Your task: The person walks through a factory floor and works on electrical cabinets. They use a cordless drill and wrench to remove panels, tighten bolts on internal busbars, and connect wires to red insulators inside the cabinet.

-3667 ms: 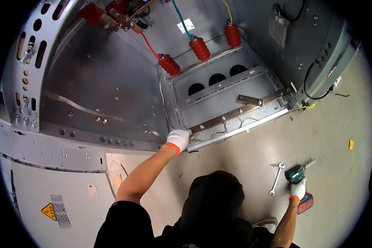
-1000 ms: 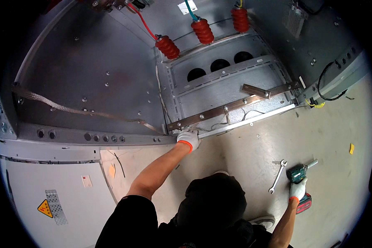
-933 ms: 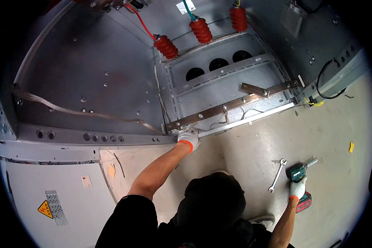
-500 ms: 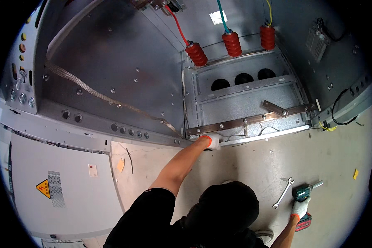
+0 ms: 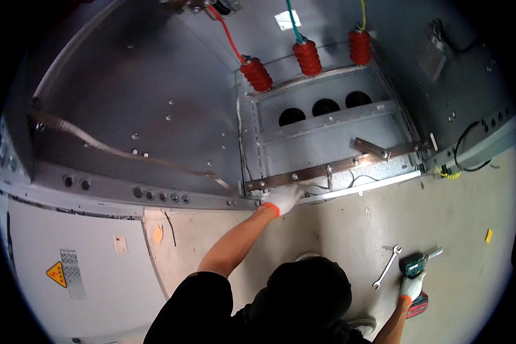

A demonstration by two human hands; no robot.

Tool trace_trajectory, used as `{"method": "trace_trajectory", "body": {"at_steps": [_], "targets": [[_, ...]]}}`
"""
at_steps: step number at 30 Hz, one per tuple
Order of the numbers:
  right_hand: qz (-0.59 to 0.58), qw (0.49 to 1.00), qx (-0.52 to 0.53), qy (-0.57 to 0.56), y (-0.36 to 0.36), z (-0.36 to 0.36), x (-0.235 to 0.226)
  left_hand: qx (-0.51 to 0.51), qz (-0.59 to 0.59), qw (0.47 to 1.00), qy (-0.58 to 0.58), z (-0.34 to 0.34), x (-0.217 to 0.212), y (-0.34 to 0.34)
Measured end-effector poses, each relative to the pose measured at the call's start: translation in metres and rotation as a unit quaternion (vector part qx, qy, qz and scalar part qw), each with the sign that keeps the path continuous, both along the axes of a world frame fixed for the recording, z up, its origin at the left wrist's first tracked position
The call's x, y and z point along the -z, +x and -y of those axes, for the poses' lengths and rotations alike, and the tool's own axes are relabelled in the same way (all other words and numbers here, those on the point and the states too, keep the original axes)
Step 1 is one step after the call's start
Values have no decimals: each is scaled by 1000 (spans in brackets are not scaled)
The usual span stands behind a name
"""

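Observation:
My left hand (image 5: 283,198), in a white glove with an orange cuff, reaches forward to the left end of a long copper-coloured flat bar (image 5: 332,168) that runs across the bottom of an open grey metal cabinet (image 5: 155,114). The fingers rest against the bar and the cabinet's lower edge; whether they grip it is unclear. My right hand (image 5: 411,285), also gloved, is closed on a green and black cordless driver (image 5: 417,268) that stands on the concrete floor at the lower right.
A silver spanner (image 5: 387,266) lies on the floor just left of the driver. Three red ribbed insulators (image 5: 307,57) with coloured wires hang above three round holes (image 5: 325,107). A black cable (image 5: 463,150) loops at the cabinet's right corner. A white panel (image 5: 69,246) lies at the left.
The view has swung so the cabinet sits further right and higher. My left hand has stayed at the bar's left end, and my right hand has kept hold of the driver on the floor.

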State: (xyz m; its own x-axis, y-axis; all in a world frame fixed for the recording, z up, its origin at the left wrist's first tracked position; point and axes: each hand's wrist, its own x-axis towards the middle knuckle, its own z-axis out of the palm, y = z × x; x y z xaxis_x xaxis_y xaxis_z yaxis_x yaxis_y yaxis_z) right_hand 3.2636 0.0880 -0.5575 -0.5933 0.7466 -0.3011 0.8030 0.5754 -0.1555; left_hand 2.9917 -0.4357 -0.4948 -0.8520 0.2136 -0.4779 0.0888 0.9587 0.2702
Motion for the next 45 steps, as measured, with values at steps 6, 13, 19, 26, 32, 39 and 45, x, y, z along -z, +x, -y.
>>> {"method": "trace_trajectory", "body": {"at_steps": [6, 13, 19, 26, 32, 39, 45], "targets": [[44, 999, 5, 6, -12, 3, -7, -390, -143, 897, 149, 53, -49, -37], [1, 1000, 4, -5, -9, 1, 2, -69, 142, 956, -247, 49, 4, -137], [26, 1000, 5, 12, -7, 1, -1, -132, 317, 900, -267, 60, 32, -145], [20, 999, 10, 29, 10, -8, 23, -187, -94, 969, -131, 14, -4, -89], [8, 999, 8, 30, -11, 3, -1, -139, -161, 973, -90, 1, -13, 39], [3, 1000, 2, 16, -10, -1, 1, -89, -21, 977, -194, 6, 4, 19], [2, 1000, -5, 27, -9, 5, -2, -110, 2, 975, -192, 18, 32, 9]]}}
